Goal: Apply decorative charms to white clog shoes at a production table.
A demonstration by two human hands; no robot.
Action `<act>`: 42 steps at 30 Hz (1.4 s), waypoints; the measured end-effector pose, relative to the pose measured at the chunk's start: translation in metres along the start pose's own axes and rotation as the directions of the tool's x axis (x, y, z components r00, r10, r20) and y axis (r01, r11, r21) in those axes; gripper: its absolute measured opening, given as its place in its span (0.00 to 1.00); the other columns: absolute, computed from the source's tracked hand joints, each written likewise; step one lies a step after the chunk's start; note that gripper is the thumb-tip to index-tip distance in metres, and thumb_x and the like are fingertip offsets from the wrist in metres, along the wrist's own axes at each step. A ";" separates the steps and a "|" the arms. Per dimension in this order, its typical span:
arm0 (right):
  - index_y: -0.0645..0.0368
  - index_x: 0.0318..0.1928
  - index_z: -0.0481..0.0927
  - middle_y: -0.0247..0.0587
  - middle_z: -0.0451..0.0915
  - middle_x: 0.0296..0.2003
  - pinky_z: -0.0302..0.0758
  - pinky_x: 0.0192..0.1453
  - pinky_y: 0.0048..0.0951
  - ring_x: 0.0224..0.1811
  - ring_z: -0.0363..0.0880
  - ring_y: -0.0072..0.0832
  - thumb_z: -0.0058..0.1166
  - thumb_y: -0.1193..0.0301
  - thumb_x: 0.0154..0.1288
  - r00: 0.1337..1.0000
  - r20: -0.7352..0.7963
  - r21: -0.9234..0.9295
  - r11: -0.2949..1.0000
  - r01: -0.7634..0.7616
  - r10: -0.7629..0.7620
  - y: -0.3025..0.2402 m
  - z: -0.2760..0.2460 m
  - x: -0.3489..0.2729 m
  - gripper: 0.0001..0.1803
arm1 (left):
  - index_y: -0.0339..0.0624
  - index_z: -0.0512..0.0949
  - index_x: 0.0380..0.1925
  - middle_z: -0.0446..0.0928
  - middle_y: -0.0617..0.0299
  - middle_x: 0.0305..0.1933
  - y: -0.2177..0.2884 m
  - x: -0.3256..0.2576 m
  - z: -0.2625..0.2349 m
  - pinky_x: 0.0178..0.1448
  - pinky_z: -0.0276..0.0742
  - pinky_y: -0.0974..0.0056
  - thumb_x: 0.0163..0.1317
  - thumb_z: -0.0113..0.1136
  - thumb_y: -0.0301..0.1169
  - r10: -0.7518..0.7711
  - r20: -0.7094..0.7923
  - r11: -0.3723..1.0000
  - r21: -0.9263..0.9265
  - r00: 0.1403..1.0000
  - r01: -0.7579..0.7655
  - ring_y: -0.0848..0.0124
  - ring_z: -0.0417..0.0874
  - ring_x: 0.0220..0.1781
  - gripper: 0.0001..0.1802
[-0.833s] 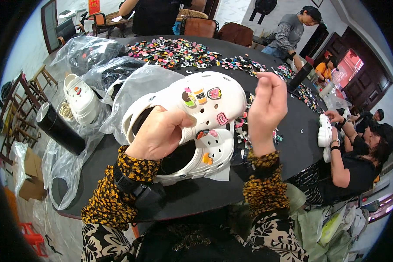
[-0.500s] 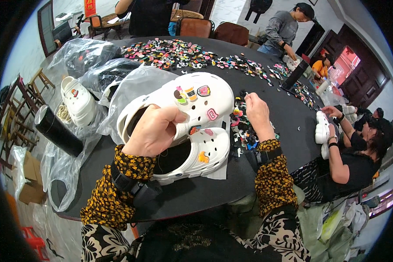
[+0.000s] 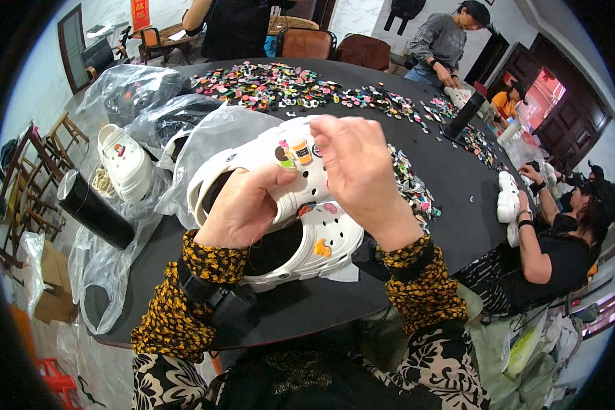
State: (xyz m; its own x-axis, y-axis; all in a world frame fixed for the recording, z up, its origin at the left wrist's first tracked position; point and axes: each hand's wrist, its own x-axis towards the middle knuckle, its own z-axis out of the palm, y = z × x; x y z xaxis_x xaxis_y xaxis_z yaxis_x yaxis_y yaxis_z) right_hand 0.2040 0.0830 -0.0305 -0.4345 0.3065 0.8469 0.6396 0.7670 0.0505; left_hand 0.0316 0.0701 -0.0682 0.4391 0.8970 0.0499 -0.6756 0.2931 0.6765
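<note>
My left hand (image 3: 242,205) grips a white clog (image 3: 266,160) by its side and holds it above the black round table (image 3: 458,198). Small coloured charms sit in the holes on the clog's toe. My right hand (image 3: 359,171) rests on the toe with its fingers pressed down there; whatever is under the fingertips is hidden. A second white clog (image 3: 321,249) with a few charms lies on the table just below the held one.
Loose coloured charms (image 3: 280,85) cover the far half of the table. Clear plastic bags (image 3: 150,102), another white clog (image 3: 123,160) and a black cylinder (image 3: 92,208) lie at the left. Other people work at the far side and right edge.
My right hand came back from the charm pile at the right onto the toe of the held clog. The left hand keeps its hold on the clog.
</note>
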 end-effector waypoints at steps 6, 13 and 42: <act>0.65 0.45 0.75 0.43 0.78 0.33 0.71 0.43 0.36 0.37 0.76 0.37 0.54 0.74 0.53 0.979 -0.039 -0.133 0.972 0.196 -0.202 0.004 0.004 -0.003 0.16 | 0.32 0.71 0.53 0.77 0.55 0.50 -0.001 0.003 -0.003 0.55 0.79 0.56 0.58 0.53 0.22 0.008 -0.005 0.999 0.037 1.000 -0.007 0.63 0.82 0.49 0.20; 0.64 0.43 0.74 0.39 0.75 0.28 0.70 0.38 0.34 0.32 0.74 0.34 0.53 0.73 0.53 0.982 -0.012 -0.142 0.972 0.184 -0.188 0.006 0.011 0.001 0.16 | 0.33 0.72 0.52 0.78 0.57 0.48 0.000 -0.004 0.004 0.54 0.79 0.58 0.54 0.54 0.18 0.036 -0.056 0.990 0.141 0.998 -0.028 0.65 0.82 0.48 0.22; 0.60 0.40 0.76 0.54 0.81 0.30 0.75 0.37 0.43 0.33 0.82 0.48 0.44 0.67 0.71 0.758 0.087 -0.338 0.735 -0.588 0.647 0.114 0.006 -0.080 0.10 | 0.26 0.71 0.50 0.77 0.49 0.50 0.010 0.004 -0.004 0.57 0.78 0.57 0.57 0.53 0.20 -0.014 -0.105 1.000 -0.002 0.994 0.014 0.61 0.81 0.50 0.18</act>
State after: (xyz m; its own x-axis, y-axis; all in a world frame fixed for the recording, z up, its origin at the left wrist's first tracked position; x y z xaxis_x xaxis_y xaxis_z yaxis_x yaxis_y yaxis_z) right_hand 0.3078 0.1493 -0.0963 0.0291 0.7774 0.6283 0.9399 0.1926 -0.2818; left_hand 0.0242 0.0779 -0.0637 0.3839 0.9226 -0.0371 -0.6707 0.3062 0.6756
